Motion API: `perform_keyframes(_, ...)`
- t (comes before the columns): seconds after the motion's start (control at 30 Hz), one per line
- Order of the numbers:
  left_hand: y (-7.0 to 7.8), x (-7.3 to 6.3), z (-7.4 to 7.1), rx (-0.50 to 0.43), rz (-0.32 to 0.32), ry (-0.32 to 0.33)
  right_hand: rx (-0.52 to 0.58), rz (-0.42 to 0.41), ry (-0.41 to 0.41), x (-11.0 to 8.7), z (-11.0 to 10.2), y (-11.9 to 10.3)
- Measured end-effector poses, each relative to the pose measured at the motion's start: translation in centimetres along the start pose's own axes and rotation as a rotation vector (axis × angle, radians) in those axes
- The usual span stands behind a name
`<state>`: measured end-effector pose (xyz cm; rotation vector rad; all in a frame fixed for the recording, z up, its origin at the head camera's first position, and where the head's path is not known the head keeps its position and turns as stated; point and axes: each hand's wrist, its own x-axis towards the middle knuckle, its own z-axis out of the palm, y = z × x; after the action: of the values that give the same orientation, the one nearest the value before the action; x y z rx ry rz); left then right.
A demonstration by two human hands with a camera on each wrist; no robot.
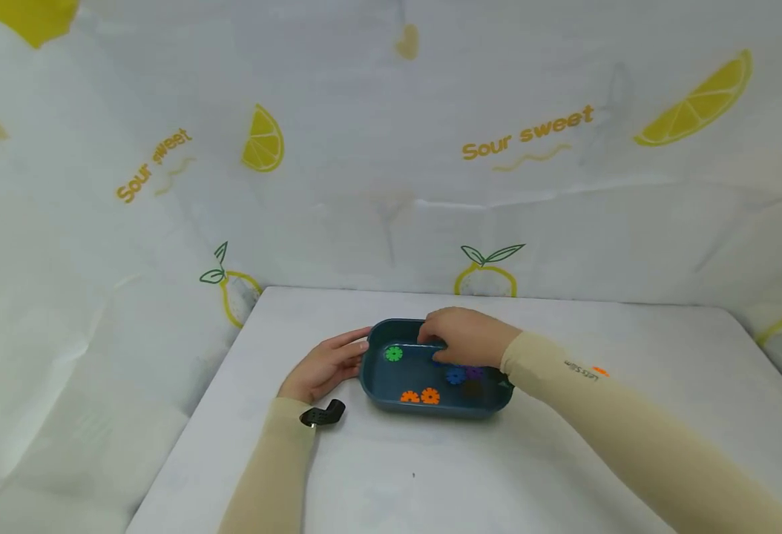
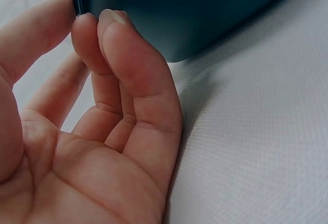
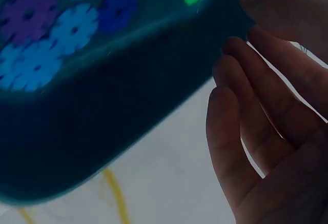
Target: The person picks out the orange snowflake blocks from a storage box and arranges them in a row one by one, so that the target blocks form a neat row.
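A dark teal tray (image 1: 398, 378) stands on the white table and holds several notched disc pieces. My left hand (image 1: 327, 366) grips its left end, with curled fingertips against the outer wall in the left wrist view. Over the tray's far side hovers my right hand (image 1: 467, 337), thumb and fingers apart, and nothing shows between them in the right wrist view. Inside lie a green disc (image 1: 394, 354), an orange disc (image 1: 430, 396) beside another one, light blue discs (image 3: 75, 29), a dark blue disc (image 3: 118, 11) and a purple disc (image 3: 29, 14). The right hand hides part of the tray.
An orange piece (image 1: 600, 371) lies on the table right of the tray, partly covered by the right sleeve (image 1: 564, 378). A black band (image 1: 324, 413) sits on the left wrist. Behind the table (image 1: 364, 475) hangs a lemon-printed white sheet (image 1: 364, 245).
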<state>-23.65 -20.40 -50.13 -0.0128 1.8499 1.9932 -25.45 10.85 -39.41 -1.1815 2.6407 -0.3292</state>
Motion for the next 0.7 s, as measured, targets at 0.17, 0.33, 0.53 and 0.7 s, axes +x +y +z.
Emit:
perform_keyframes(0.17,0.1,-0.1,-0.2,-0.016,0.003,0.001,-0.044,-0.088,-0.094,2.4,1.3,-2.4)
perform_keyframes(0.33,-0.3,-0.2,-0.2,-0.024,-0.005,-0.017,-0.066,-0.132,-0.167,3.4,3.3,-3.7)
perform_keyframes(0.53,-0.2,0.0,-0.1,-0.023,0.003,-0.014,-0.117,-0.136,-0.2,3.8,4.4,-4.0)
perform_keyframes(0.7,0.1,-0.1,-0.2,-0.028,0.002,-0.013,-0.14,-0.154,-0.206,4.2,4.8,-4.3)
